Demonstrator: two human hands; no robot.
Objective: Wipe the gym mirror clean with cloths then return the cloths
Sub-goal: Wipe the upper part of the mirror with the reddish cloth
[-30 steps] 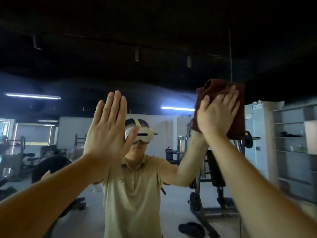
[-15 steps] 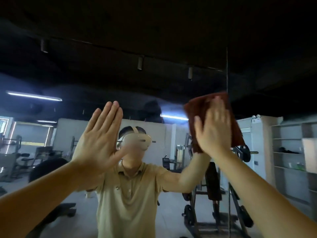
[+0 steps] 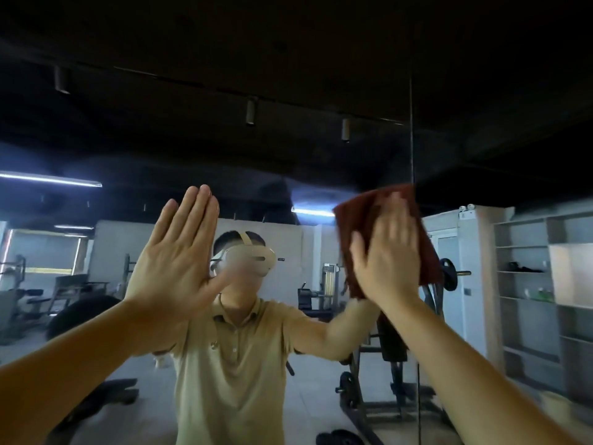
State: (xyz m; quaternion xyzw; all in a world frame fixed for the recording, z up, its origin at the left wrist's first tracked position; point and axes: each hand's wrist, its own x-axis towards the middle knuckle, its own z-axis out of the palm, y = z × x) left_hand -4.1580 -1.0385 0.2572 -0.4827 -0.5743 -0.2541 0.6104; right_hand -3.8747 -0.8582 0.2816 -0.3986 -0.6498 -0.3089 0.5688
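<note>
Cloth of dark red rectangular fabric (image 3: 362,216) has slid slightly leftward over the thin dark vertical seam (image 3: 411,123) of the large wall mirror (image 3: 321,75), pressed flat under your straight-fingered right hand (image 3: 388,261); your left hand (image 3: 173,268) braces flat-palmed left of that seam, so wiping is mid-stroke.

Gym (barbell rack (image 3: 448,278), wall mirror (image 3: 288,91))

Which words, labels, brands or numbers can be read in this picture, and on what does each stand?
None can be read.
A small dark plate on the reflected wall is too small to read.
The cloth, the headset and the shirt show no print.
</note>
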